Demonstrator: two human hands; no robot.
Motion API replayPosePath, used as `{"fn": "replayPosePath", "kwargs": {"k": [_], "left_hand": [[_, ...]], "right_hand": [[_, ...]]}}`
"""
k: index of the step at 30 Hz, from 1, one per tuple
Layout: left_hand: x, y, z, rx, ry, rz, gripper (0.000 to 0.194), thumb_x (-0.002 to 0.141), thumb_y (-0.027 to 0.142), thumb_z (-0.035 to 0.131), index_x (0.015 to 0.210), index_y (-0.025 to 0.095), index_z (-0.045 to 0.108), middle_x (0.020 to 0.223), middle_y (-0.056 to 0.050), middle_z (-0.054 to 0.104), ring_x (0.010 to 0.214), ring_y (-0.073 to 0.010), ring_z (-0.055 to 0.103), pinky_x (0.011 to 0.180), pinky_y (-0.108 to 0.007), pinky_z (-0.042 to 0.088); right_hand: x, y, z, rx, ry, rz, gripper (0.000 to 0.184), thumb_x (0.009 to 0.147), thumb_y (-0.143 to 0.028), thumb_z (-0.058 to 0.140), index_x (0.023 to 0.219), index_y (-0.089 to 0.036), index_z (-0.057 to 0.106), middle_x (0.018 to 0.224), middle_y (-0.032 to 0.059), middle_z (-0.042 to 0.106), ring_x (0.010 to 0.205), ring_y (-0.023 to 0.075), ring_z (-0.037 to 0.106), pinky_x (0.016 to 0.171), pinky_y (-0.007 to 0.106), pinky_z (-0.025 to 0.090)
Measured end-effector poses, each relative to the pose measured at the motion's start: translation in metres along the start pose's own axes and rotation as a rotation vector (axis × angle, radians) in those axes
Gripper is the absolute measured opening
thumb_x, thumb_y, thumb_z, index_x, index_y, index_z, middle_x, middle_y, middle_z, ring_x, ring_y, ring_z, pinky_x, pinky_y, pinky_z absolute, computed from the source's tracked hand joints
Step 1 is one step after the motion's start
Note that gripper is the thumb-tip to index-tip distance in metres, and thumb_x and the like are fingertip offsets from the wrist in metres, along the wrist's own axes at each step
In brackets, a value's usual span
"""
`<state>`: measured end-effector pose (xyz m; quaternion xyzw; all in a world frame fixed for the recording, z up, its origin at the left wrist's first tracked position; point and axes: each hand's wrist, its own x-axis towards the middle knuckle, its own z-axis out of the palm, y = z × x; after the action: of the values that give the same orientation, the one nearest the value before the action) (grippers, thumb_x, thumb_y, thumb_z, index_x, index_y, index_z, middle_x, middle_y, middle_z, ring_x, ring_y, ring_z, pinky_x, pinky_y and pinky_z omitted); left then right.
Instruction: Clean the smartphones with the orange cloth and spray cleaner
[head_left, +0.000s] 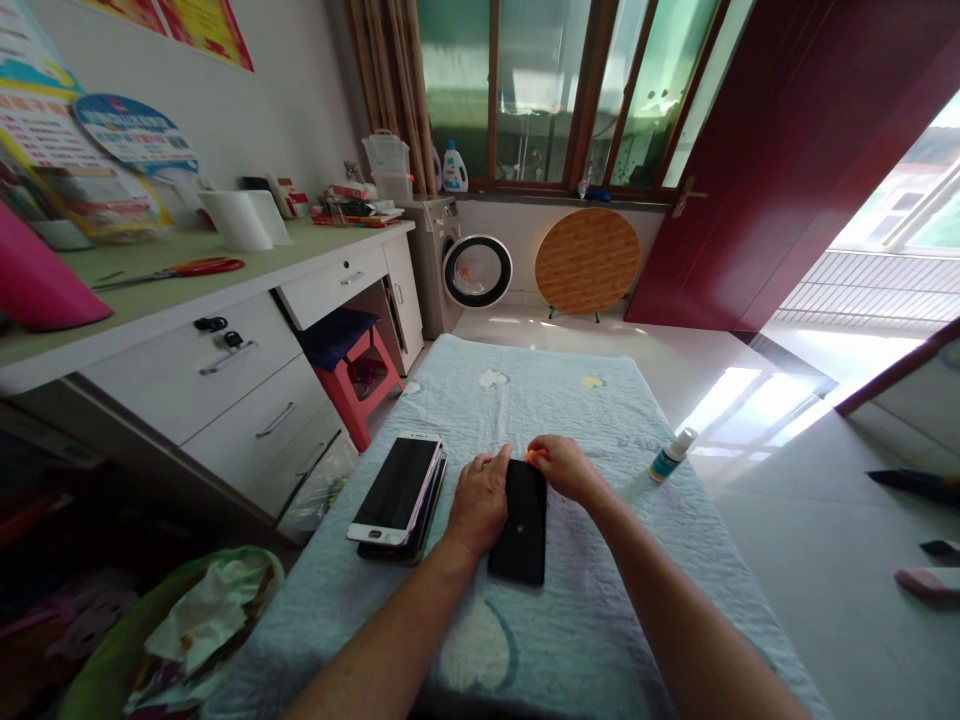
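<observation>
A black phone point(523, 522) is seen lying flat on a table covered with a light blue quilted cloth point(585, 610), its dark face up. Its left edge is touched by the left hand point(480, 503), which is laid palm down with fingers pointed toward the far end. A small orange item point(534, 456) is pinched in the right hand point(562, 465), fingers nearly closed, at the phone's far edge; its shape is mostly hidden. To the left, near the left hand, phones are stacked, topped by a white phone point(397, 490) with a dark screen. A small bottle point(673, 455) with a white cap is stood on the cloth, well right of the phone. Left of the table, a green basket point(90, 670) is seen, with crumpled paper inside. Farther, red-handled scissors point(206, 266) and a paper roll point(238, 220) are placed on a desk point(315, 240). Beyond, a washing machine point(433, 262) is seen, door open, and a round wooden tabletop point(587, 260) is propped against the wall.
</observation>
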<state>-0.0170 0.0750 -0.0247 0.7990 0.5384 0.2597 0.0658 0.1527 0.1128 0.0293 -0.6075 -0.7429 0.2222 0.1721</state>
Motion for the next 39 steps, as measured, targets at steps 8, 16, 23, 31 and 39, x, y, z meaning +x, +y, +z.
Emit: {"fn": "replayPosePath", "kwargs": {"k": [8, 16, 23, 31, 39], "left_hand": [[-0.002, 0.001, 0.003, -0.043, 0.023, -0.039, 0.068, 0.088, 0.005, 0.036, 0.151, 0.014, 0.013, 0.119, -0.014, 0.06, 0.113, -0.0257, 0.052, 0.095, -0.042, 0.041], [-0.001, 0.002, 0.0, -0.107, 0.036, -0.085, 0.068, 0.083, 0.001, 0.036, 0.149, 0.01, 0.019, 0.122, -0.017, 0.058, 0.114, -0.0253, 0.052, 0.097, -0.043, 0.041], [-0.006, 0.006, -0.015, -0.19, 0.038, -0.094, 0.044, 0.084, 0.006, 0.039, 0.125, 0.016, 0.053, 0.121, -0.012, 0.06, 0.115, -0.024, 0.053, 0.102, -0.045, 0.042], [-0.028, 0.015, -0.042, -0.628, -0.224, -0.402, 0.05, 0.08, 0.011, 0.046, 0.13, 0.014, 0.05, 0.115, -0.012, 0.063, 0.102, -0.0194, 0.061, 0.094, -0.033, 0.047], [-0.02, 0.029, -0.047, -0.973, -0.319, -0.719, 0.061, 0.074, 0.008, 0.048, 0.134, 0.016, 0.043, 0.109, -0.009, 0.06, 0.084, -0.0146, 0.062, 0.078, -0.028, 0.05]], "right_hand": [[0.008, -0.019, 0.008, 0.073, 0.0, -0.002, 0.026, 0.082, -0.017, 0.055, 0.1, -0.021, 0.073, 0.101, 0.0082, 0.073, 0.098, 0.0224, 0.064, 0.081, 0.029, 0.043], [-0.001, -0.014, 0.008, 0.423, 0.07, 0.021, 0.041, 0.086, -0.029, 0.042, 0.12, -0.012, 0.059, 0.095, 0.0087, 0.073, 0.085, 0.0172, 0.067, 0.073, 0.026, 0.049], [-0.064, 0.009, -0.01, 0.72, 0.037, 0.295, 0.034, 0.07, -0.029, 0.047, 0.091, -0.014, 0.068, 0.067, 0.0029, 0.066, 0.055, 0.0139, 0.056, 0.051, 0.023, 0.04], [-0.096, 0.004, 0.008, 0.595, -0.053, 0.238, 0.028, 0.074, -0.034, 0.048, 0.071, -0.015, 0.068, 0.062, 0.0007, 0.06, 0.062, 0.015, 0.054, 0.054, 0.023, 0.038], [-0.099, -0.007, 0.013, 0.674, -0.088, 0.268, 0.027, 0.071, -0.028, 0.049, 0.078, -0.014, 0.071, 0.063, 0.0004, 0.061, 0.06, 0.0143, 0.054, 0.053, 0.022, 0.037]]}}
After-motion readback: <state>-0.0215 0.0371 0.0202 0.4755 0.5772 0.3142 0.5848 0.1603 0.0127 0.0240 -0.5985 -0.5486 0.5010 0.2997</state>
